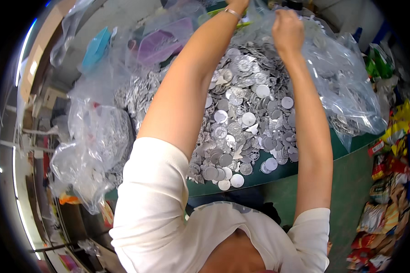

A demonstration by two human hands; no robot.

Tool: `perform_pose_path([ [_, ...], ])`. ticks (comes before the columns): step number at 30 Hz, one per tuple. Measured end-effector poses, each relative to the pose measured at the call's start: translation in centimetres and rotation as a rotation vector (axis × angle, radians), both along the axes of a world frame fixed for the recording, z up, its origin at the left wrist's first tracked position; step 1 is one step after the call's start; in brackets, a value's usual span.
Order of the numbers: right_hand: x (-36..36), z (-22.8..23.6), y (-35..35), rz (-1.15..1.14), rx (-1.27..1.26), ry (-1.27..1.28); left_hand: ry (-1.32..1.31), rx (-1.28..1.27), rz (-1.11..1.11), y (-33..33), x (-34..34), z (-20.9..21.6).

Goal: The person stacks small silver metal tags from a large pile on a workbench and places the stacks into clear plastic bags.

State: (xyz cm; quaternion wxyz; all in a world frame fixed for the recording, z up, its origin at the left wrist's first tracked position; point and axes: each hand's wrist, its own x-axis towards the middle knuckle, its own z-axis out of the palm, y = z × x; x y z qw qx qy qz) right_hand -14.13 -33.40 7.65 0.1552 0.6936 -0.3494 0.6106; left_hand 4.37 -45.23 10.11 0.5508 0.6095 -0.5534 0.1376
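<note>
Left hand point(238, 4) hovering beyond silver discs point(248, 119) (mostly cropped, can't tell grip); right hand point(288, 32) hovering curled beside clear bag point(344, 75), hold unclear.

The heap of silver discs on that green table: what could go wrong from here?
Loose discs near the front edge of the green table might slide to the floor if the heap is nudged.
The left hand and right hand reach across the heap, so a forearm could brush discs loose.
The clear bag on the right lies close to the table's edge and might slip off.
</note>
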Motion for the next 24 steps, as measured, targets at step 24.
perform_pose_path([
  [24, -2.7, -11.5, 30.7, 0.497, 0.718, 0.627, 0.137, 0.561, 0.033, 56.9, -3.9, -12.8],
])
